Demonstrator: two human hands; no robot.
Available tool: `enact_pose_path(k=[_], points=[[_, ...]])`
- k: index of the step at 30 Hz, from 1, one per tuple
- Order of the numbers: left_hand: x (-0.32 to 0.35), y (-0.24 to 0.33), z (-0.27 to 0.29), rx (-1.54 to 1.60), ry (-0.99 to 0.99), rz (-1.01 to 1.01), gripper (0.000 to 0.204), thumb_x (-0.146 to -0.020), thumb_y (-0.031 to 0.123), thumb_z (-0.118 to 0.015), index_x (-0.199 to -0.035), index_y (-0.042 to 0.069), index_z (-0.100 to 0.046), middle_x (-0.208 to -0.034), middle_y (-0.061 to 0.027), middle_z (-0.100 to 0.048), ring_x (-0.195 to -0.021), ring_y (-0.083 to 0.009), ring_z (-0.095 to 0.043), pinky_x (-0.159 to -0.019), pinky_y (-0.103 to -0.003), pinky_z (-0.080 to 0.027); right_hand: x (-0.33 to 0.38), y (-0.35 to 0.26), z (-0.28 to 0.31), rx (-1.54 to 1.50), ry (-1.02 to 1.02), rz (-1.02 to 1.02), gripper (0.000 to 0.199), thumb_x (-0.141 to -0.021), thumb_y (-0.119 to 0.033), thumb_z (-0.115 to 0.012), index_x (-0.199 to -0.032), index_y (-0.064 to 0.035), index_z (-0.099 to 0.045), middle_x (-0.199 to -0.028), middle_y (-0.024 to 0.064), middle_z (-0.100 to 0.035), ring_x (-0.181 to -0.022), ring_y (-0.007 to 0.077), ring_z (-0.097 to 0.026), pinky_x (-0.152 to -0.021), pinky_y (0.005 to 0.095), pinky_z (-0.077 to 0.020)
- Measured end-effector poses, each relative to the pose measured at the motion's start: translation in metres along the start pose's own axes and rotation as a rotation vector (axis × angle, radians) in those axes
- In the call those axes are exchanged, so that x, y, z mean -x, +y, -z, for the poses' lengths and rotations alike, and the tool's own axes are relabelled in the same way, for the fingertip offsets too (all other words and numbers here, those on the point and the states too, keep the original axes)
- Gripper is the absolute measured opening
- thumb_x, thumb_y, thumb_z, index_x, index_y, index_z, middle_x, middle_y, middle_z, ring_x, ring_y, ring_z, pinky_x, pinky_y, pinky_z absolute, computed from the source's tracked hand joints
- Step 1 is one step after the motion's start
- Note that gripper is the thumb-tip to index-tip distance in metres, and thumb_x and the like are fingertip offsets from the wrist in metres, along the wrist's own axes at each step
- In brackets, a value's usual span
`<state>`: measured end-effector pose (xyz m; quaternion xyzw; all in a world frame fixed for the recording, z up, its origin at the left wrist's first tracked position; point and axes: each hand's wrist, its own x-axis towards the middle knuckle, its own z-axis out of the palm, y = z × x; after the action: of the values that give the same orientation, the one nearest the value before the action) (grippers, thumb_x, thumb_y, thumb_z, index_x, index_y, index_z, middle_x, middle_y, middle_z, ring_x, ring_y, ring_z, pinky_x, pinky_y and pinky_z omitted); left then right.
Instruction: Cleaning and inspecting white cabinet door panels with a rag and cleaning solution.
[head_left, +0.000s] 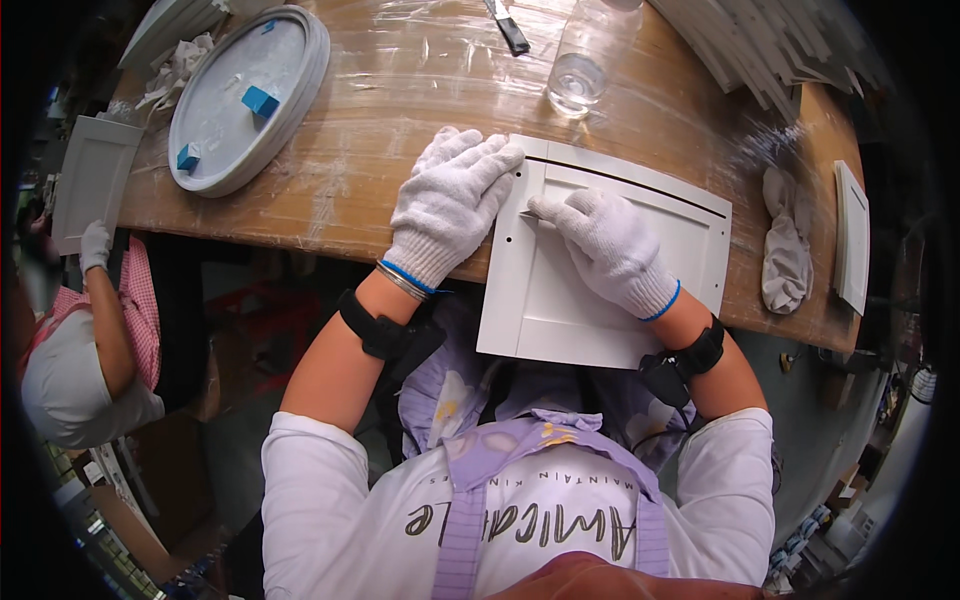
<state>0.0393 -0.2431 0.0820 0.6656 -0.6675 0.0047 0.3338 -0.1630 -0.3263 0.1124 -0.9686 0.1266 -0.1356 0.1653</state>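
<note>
**White panel under both gloved hands at the tabletop's near edge**

The white framed panel [590,290] lies flat in front of me, its near part hanging over the edge of the wooden tabletop [400,120], which is covered in clear film. The panel has a raised border, a recessed middle and a dark groove along its far edge.

My left hand [450,205], in a white knit glove, rests palm down on the panel's far left corner, fingers spread and flat, pressing rather than gripping. My right hand [610,250], gloved the same way, sits on the recessed middle with the fingers curled; the fingertips pinch something small and thin [528,213] at the inner edge of the border. I cannot tell what it is.

Beyond the panel a clear plastic bottle [580,60] stands on the tabletop, and just left of it lies a dark-handled tool [508,25]. Further left an oval grey-white tray [290,90] carries two small blue blocks [260,100], with a crumpled rag [180,65] beside it. To my right a bunched white cloth [785,250] lies on the tabletop, next to another white panel [852,235]. A stack of white boards [770,50] fills the far right corner.

At my left another person, in a white shirt and a pink checked apron, has a gloved hand [95,245] on a separate white panel [92,180].
</note>
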Motion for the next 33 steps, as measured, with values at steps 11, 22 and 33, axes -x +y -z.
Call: enact_pose_path(k=[11, 22, 33], points=[[0.002, -0.002, 0.0, 0.004, 0.001, 0.036, 0.033, -0.084, 0.001, -0.061, -0.111, 0.015, -0.07, -0.114, -0.0083, -0.068, -0.111, -0.0287, -0.06, -0.107, -0.042, -0.041, -0.003, -0.002, -0.001, 0.075, -0.102, -0.145, 0.035, -0.085, -0.007, -0.054, -0.118, -0.0121, -0.063, -0.085, 0.0111, -0.061, -0.078, 0.0309, -0.062, -0.064, 0.0391, -0.0518], [-0.001, 0.0, -0.003, -0.057, 0.005, -0.002, 0.034, -0.081, 0.0, -0.06, -0.11, 0.015, -0.071, -0.113, -0.008, -0.069, -0.111, -0.0276, -0.06, -0.107, -0.042, -0.041, -0.009, 0.008, -0.009, -0.045, 0.125, -0.146, 0.032, -0.089, -0.012, -0.053, -0.119, -0.0135, -0.063, -0.085, 0.0098, -0.06, -0.072, 0.0306, -0.062, -0.062, 0.0387, -0.0523], [0.003, -0.003, -0.005, -0.063, 0.016, -0.01, 0.032, -0.08, 0.001, -0.061, -0.108, 0.013, -0.071, -0.111, -0.0083, -0.069, -0.108, -0.0281, -0.061, -0.105, -0.041, -0.042, -0.006, 0.004, -0.004, -0.029, 0.105, -0.102, 0.038, -0.083, -0.003, -0.057, -0.12, -0.0105, -0.061, -0.088, 0.014, -0.06, -0.079, 0.0316, -0.062, -0.067, 0.0398, -0.0526]])
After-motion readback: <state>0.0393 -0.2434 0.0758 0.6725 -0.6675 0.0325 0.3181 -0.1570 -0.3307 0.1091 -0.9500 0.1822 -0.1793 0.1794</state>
